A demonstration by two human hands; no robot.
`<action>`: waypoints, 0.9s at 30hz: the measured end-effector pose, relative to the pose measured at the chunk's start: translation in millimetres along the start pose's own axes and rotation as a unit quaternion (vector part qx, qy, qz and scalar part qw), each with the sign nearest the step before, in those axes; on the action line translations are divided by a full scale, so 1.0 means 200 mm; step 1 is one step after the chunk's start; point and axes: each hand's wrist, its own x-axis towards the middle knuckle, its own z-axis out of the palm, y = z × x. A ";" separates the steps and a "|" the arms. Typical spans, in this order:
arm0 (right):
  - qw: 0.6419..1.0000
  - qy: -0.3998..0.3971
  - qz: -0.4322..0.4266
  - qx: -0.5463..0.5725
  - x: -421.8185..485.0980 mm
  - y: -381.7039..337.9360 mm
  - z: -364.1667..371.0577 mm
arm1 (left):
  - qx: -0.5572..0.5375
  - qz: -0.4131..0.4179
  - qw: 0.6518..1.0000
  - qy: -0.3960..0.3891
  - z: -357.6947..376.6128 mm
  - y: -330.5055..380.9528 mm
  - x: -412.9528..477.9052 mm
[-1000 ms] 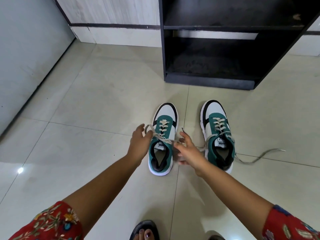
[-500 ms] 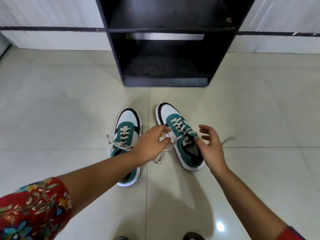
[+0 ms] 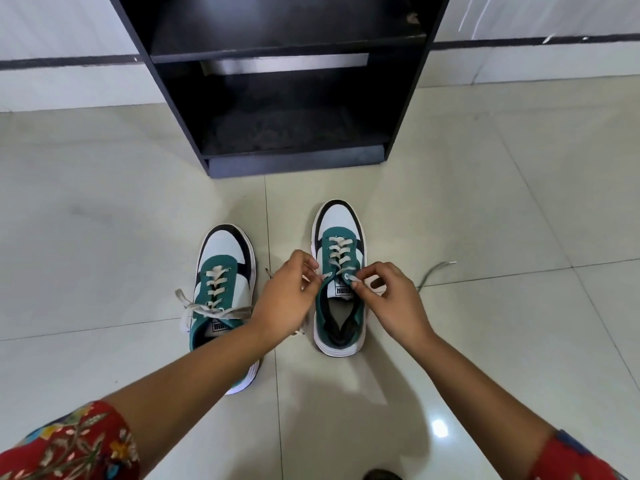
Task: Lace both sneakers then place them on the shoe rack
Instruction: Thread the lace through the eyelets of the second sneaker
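Two green, white and black sneakers stand on the tiled floor, toes toward the black shoe rack. The left sneaker has beige laces crossing its tongue, with loose ends trailing out at its left side. My left hand and my right hand pinch the lace ends at the top eyelets of the right sneaker. One lace end of that shoe trails over the floor to the right. My left forearm hides the heel of the left sneaker.
The shoe rack has two open, dark shelves and stands against a white wall with a dark stripe. Pale glossy floor tiles spread to both sides. A dark sandal toe shows at the bottom edge.
Both hands left the left sneaker's laces and moved to the right sneaker, where they now pinch its laces. The view shifted so the rack is centred and closer.
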 end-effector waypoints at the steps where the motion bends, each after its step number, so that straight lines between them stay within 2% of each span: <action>1: 1.000 -0.004 0.004 0.010 0.01 -0.01 0.00 | 0.001 -0.001 1.000 -0.004 -0.01 0.01 0.01; 6: 0.997 -0.017 0.049 0.060 0.04 -0.03 -0.01 | 0.095 0.050 0.994 -0.003 -0.04 0.00 0.05; 9: 0.997 -0.020 0.053 0.043 0.06 -0.02 -0.03 | 0.147 0.066 0.987 -0.002 -0.08 0.00 0.07; 15: 0.998 -0.015 0.035 0.045 0.07 -0.06 -0.01 | 0.023 -0.012 0.999 -0.034 -0.08 0.04 0.07; 19: 0.997 -0.007 0.058 0.058 0.09 -0.04 -0.02 | 0.120 0.050 0.991 -0.009 -0.10 0.01 0.07; 23: 0.993 0.002 0.095 0.064 0.08 0.04 -0.10 | 0.222 0.109 0.969 -0.006 -0.13 -0.03 0.06; 27: 0.989 -0.006 0.121 0.080 0.05 0.09 -0.11 | 0.274 0.145 0.951 0.011 -0.14 -0.10 0.05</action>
